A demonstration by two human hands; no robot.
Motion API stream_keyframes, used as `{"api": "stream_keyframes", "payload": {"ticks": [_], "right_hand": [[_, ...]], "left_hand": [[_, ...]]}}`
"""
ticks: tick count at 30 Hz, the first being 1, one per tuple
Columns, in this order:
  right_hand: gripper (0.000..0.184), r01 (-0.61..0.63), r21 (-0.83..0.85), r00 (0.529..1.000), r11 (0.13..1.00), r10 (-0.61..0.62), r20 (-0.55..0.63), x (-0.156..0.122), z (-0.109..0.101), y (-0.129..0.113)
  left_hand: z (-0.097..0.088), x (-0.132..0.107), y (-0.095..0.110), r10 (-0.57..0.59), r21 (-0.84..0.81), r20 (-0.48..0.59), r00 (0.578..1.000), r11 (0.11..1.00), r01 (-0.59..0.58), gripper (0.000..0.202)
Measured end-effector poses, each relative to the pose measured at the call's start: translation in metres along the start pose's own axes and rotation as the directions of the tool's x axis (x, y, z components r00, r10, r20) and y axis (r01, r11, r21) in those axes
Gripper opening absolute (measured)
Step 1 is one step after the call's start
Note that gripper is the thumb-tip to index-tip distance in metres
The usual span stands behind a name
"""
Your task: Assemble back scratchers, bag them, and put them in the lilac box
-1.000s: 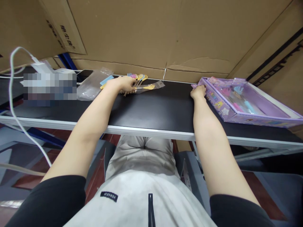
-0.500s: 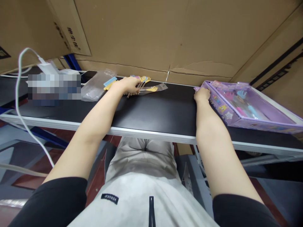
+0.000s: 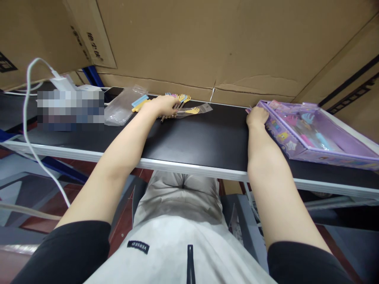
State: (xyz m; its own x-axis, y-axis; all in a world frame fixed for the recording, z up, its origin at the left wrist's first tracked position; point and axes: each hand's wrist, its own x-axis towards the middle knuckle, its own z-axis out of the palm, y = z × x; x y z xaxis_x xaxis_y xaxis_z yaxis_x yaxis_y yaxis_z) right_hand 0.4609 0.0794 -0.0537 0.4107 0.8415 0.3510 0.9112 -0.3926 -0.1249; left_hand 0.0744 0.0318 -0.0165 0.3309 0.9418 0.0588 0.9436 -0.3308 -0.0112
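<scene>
My left hand (image 3: pixel 161 106) lies on a bunch of small coloured plastic forks (image 3: pixel 180 98) at the back of the black table (image 3: pixel 201 138), its fingers curled over their handles. Beside them lies a clear sleeve (image 3: pixel 195 111) with a yellow fork inside. My right hand (image 3: pixel 257 116) rests against the near left corner of a purple toy box (image 3: pixel 314 134) with a clear window, fingers bent onto its edge.
A pile of clear plastic bags (image 3: pixel 121 108) lies left of the forks. A white charger with its cable (image 3: pixel 59 83) sits at the far left. Cardboard sheets (image 3: pixel 207 43) stand behind the table. My lap is below the table's white front edge.
My right hand has shifted slightly onto the corner of the purple box. The left hand stays on the forks. The view has drifted a little.
</scene>
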Motion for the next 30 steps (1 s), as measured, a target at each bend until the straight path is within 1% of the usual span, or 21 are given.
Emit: {"api": "stream_keyframes", "payload": {"ticks": [3, 6, 9, 15, 19, 21, 23, 25, 27, 29, 30], "right_hand": [[0.038, 0.025, 0.009, 0.998, 1.000, -0.025, -0.049, -0.002, -0.006, -0.005], [0.044, 0.019, 0.100, 0.997, 0.995, -0.011, -0.073, -0.006, -0.015, -0.013], [0.043, 0.006, 0.181, 0.996, 0.984, 0.011, -0.094, -0.012, -0.025, -0.022], [0.035, 0.121, 0.328, 0.985, 0.937, -0.072, -0.159, -0.012, -0.038, -0.043], [0.028, 0.229, 0.457, 0.971, 0.859, -0.167, -0.172, -0.013, -0.045, -0.059], [0.023, 0.273, 0.499, 0.961, 0.823, -0.213, -0.175, -0.017, -0.049, -0.067], [0.022, 0.291, 0.542, 0.957, 0.788, -0.231, -0.177, -0.022, -0.052, -0.073], [0.022, 0.277, 0.601, 0.961, 0.750, -0.223, -0.164, -0.027, -0.054, -0.078], [0.020, 0.234, 0.682, 0.971, 0.693, -0.198, -0.132, -0.030, -0.054, -0.081], [0.015, 0.166, 0.791, 0.982, 0.589, -0.170, -0.079, -0.032, -0.051, -0.084], [0.017, 0.120, 0.850, 0.986, 0.513, -0.158, -0.044, -0.034, -0.048, -0.086]], "left_hand": [[0.001, 0.001, -0.001, 0.001, -0.015, -0.012, 1.000, 1.000, -0.001, 0.042], [0.002, 0.001, -0.001, 0.006, -0.024, -0.011, 1.000, 1.000, -0.006, 0.039], [0.001, 0.000, 0.001, 0.016, -0.024, -0.012, 1.000, 1.000, -0.016, 0.038], [-0.004, -0.005, 0.010, 0.046, 0.006, -0.021, 0.999, 0.999, -0.046, 0.043], [-0.004, -0.005, 0.016, 0.056, -0.040, -0.053, 0.997, 0.997, -0.058, 0.042], [-0.003, -0.003, 0.020, 0.075, -0.094, -0.087, 0.993, 0.992, -0.083, 0.043], [-0.001, 0.002, 0.026, 0.092, -0.170, -0.130, 0.987, 0.979, -0.114, 0.046], [0.001, 0.010, 0.033, 0.100, -0.242, -0.157, 0.982, 0.961, -0.136, 0.047], [0.002, 0.020, 0.040, 0.101, -0.285, -0.149, 0.984, 0.948, -0.140, 0.048], [0.002, 0.032, 0.049, 0.091, -0.308, -0.124, 0.988, 0.943, -0.125, 0.052], [0.002, 0.038, 0.054, 0.071, -0.317, -0.111, 0.991, 0.943, -0.103, 0.056]]}}
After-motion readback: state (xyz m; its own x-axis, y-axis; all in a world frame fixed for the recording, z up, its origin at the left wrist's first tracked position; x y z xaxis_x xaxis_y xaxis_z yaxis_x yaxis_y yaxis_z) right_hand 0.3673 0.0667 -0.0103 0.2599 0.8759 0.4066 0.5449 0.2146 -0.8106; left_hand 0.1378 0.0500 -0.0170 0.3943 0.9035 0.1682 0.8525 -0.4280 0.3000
